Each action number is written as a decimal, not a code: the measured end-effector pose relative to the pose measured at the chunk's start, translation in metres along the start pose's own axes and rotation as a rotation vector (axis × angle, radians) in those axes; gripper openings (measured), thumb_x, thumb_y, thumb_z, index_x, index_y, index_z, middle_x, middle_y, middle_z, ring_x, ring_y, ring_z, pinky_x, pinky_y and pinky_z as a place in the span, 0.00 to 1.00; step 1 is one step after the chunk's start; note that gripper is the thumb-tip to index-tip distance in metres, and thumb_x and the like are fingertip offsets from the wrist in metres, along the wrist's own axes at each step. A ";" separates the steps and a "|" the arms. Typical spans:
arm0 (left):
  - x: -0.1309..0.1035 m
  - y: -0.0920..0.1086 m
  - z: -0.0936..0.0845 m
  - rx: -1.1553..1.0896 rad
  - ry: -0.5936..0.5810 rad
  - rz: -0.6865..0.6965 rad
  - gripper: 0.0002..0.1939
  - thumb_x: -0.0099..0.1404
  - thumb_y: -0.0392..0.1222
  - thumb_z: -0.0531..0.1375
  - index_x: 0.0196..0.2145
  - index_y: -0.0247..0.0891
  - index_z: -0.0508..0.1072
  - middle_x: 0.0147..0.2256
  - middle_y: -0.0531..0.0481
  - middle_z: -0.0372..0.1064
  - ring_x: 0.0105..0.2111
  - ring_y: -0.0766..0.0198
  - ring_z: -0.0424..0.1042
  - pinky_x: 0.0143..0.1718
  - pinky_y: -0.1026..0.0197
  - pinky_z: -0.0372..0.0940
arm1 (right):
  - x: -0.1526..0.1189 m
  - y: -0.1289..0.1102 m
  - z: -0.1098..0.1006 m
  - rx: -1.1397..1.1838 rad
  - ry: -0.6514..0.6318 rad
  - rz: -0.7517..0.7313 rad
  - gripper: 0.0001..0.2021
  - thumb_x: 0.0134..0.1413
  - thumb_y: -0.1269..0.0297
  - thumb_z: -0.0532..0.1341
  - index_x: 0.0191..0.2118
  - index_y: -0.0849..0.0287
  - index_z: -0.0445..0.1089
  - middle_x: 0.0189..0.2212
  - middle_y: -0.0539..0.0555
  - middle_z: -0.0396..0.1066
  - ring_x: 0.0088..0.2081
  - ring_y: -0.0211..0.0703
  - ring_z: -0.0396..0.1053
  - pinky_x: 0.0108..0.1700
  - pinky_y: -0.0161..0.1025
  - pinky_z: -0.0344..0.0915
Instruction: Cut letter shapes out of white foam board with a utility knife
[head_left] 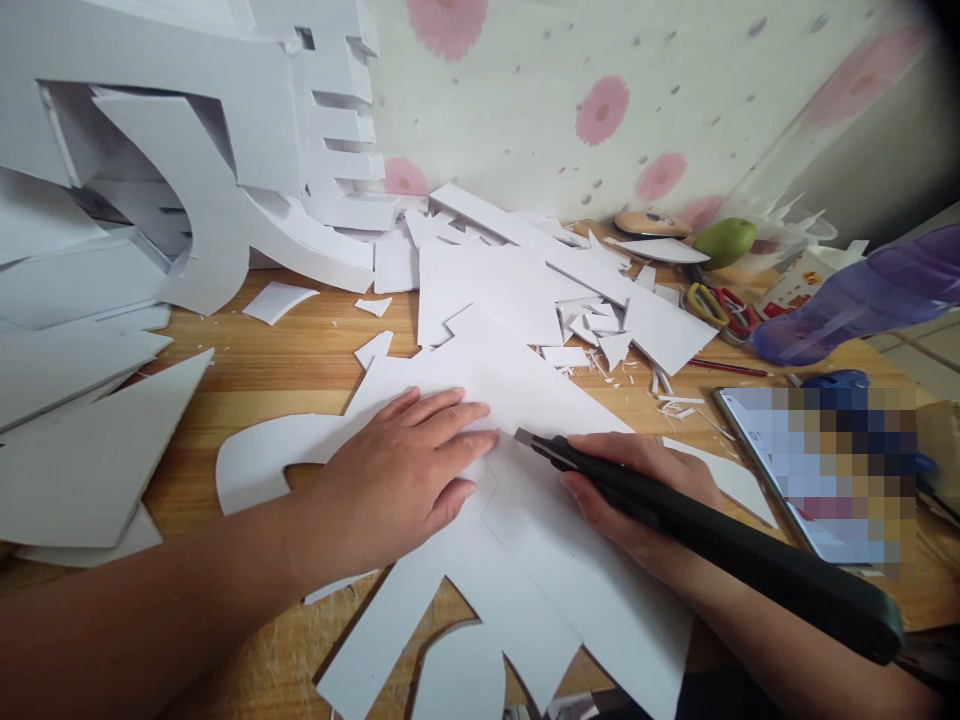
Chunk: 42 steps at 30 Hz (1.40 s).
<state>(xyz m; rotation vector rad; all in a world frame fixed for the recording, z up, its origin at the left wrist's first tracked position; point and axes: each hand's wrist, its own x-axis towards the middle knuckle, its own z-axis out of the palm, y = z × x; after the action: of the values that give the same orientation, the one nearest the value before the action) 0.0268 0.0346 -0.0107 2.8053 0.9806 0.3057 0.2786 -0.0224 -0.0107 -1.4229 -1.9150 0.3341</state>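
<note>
My left hand lies flat on a large white foam-board sheet, fingers stretched out and a little apart. In my right hand is a long black utility knife, gripped near its front end. Its short metal blade points left, close to my left fingertips; whether the tip touches the sheet I cannot tell. A thin drawn line zigzags over the board between the hands and runs on towards the lower right. Several curved and pointed shapes are cut into the sheet's near and left edges.
White foam-board offcuts lie behind the sheet, and a large white board structure stands back left. Stacked panels lie at left. To the right are a phone, a purple bottle, scissors and a green fruit.
</note>
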 end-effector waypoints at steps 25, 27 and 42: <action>0.000 0.000 0.001 0.036 0.017 0.022 0.19 0.70 0.41 0.52 0.56 0.43 0.70 0.61 0.49 0.62 0.63 0.49 0.58 0.60 0.37 0.58 | 0.016 0.003 0.008 0.129 0.004 0.119 0.11 0.53 0.62 0.68 0.44 0.47 0.74 0.38 0.47 0.79 0.38 0.40 0.78 0.40 0.33 0.74; 0.000 0.001 0.001 0.032 0.011 0.017 0.18 0.69 0.41 0.53 0.55 0.43 0.70 0.61 0.49 0.62 0.63 0.49 0.58 0.60 0.37 0.57 | 0.016 0.004 0.007 0.130 -0.015 0.125 0.11 0.53 0.61 0.67 0.44 0.48 0.74 0.38 0.48 0.79 0.38 0.41 0.78 0.39 0.34 0.74; 0.000 0.001 0.000 0.001 -0.017 0.001 0.19 0.69 0.41 0.54 0.56 0.43 0.70 0.62 0.48 0.61 0.63 0.49 0.57 0.62 0.38 0.55 | 0.016 0.002 0.007 0.090 -0.007 0.127 0.10 0.53 0.61 0.67 0.42 0.49 0.75 0.36 0.49 0.80 0.34 0.41 0.78 0.37 0.35 0.75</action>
<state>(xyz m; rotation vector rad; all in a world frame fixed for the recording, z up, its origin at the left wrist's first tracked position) 0.0273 0.0342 -0.0106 2.8048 0.9761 0.2811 0.2738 -0.0059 -0.0106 -1.4878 -1.7959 0.4793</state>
